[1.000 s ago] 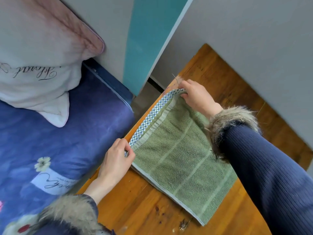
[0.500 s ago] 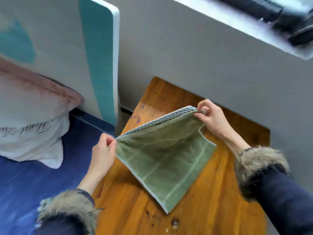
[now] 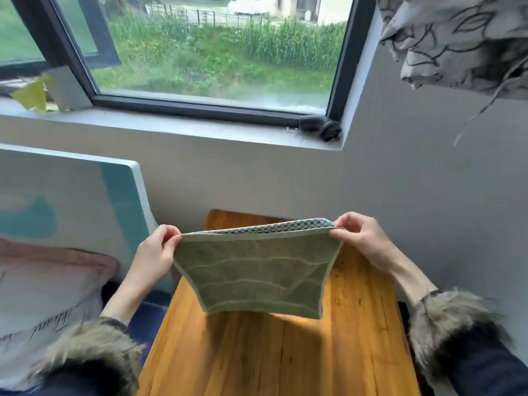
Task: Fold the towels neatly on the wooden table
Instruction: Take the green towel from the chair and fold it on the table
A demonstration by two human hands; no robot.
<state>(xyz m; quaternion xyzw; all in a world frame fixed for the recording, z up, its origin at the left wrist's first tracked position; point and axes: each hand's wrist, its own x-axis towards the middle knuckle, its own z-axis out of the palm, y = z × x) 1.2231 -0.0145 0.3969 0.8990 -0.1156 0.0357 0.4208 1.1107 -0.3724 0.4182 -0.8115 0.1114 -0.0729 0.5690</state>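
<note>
matt terry towel (image 3: 257, 275), glossy wooden table (image 3: 271, 361)

Pillow (image 3: 43, 304): dark cursive script along its lower edge, cut off and too blurred to read.
Elsewhere: no legible text.

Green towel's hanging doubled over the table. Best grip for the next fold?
Judging by its pose: keep the two top corners of the green towel, pinched from the outer sides as the left hand and right hand do. The taut checkered edge lets it hang flat.
</note>
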